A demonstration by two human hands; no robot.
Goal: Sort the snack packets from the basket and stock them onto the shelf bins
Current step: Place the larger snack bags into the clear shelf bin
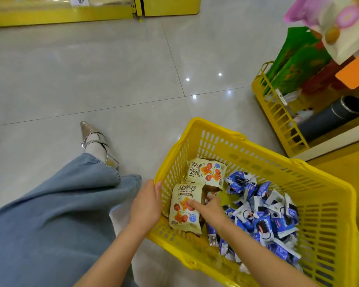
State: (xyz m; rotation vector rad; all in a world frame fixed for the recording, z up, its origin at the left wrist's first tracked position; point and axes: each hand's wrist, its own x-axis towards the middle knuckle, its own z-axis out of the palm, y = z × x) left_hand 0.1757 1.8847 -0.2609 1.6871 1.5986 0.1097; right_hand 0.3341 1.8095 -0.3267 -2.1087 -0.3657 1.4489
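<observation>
A yellow plastic basket [323, 214] stands on the floor at lower right. Inside lie two cream snack packets with orange print, one near [181, 212] and one farther back [207, 172], beside a heap of several small blue and white packets [265, 212]. My left hand [147, 204] grips the basket's left rim, thumb over the edge. My right hand [207, 208] reaches into the basket and pinches the near cream packet at its right edge, thumb lying across its front.
A yellow wire shelf rack [278, 112] at right holds green bags [294, 65] and a dark tube [336, 117]. More packets hang at top right. A yellow shelf base [71, 15] runs along the top. My leg in blue denim and a pointed shoe [95, 141] sit left.
</observation>
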